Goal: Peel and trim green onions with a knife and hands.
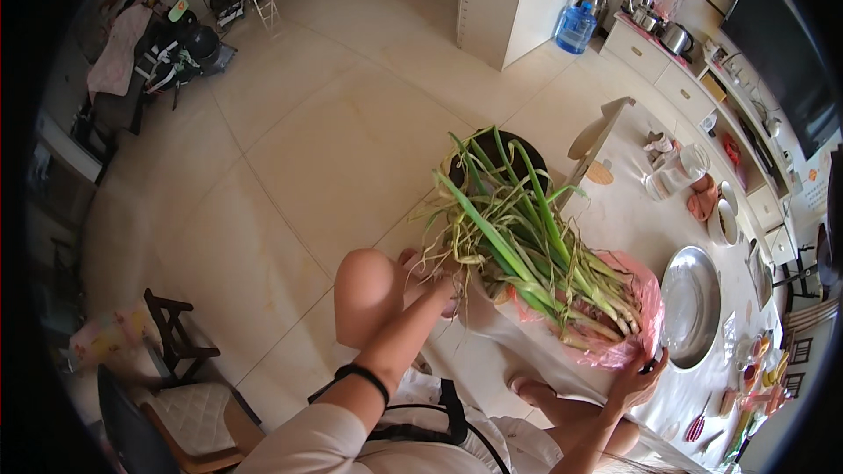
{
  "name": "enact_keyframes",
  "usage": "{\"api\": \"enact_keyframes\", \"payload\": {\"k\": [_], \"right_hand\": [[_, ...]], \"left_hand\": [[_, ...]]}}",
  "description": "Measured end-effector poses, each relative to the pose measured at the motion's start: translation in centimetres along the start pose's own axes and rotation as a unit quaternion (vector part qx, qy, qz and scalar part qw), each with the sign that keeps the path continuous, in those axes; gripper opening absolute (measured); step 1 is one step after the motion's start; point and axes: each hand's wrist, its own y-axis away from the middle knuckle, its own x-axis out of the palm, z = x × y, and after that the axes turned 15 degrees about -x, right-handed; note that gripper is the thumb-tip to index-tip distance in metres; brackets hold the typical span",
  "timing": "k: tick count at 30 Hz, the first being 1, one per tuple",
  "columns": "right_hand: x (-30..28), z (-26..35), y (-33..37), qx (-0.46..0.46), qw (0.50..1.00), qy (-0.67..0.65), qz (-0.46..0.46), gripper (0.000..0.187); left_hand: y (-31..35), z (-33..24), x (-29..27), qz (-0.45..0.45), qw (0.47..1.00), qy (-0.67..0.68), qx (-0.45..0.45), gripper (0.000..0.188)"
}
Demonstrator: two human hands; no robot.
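Observation:
A big bunch of green onions, with long green and withered yellow leaves, lies across the near left edge of the table. Their pale root ends rest in a pink plastic bag. My left hand reaches beneath the drooping leaves at the left, which hide most of its fingers. Beside the bag's near right corner, my right hand is closed around a small dark object that I cannot make out. A round metal basin stands just right of the bag.
Behind the leaves is a black round container. The table also bears a glass jar, bowls and a red-striped utensil. A chair stands at the lower left, and a blue water jug at the back.

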Motion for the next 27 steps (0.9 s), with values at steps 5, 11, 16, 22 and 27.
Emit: {"api": "enact_keyframes", "payload": {"k": [5,11,16,22,27], "right_hand": [[0.4,-1.0,0.6,-0.041,0.999,0.016,-0.025,0.041],[-0.4,-0.4,-0.1,-0.026,0.999,-0.007,0.025,0.042],[-0.4,0.8,-0.7,-0.048,0.997,-0.034,0.055,0.047],[-0.8,-0.1,-0.4,0.017,0.998,-0.025,0.053,0.057],[-1.4,-0.9,-0.1,0.023,0.998,-0.035,0.044,0.052]], "left_hand": [[-0.3,-1.7,1.1,0.12,0.992,0.021,0.019,0.02],[2.6,-3.2,1.8,0.184,0.982,-0.022,0.044,0.022],[7.8,-5.5,0.0,0.207,0.973,-0.059,0.078,0.024],[14.5,-8.4,0.5,0.232,0.961,-0.089,0.119,0.026],[17.9,-7.8,2.1,0.207,0.96,-0.071,0.172,0.027]]}}
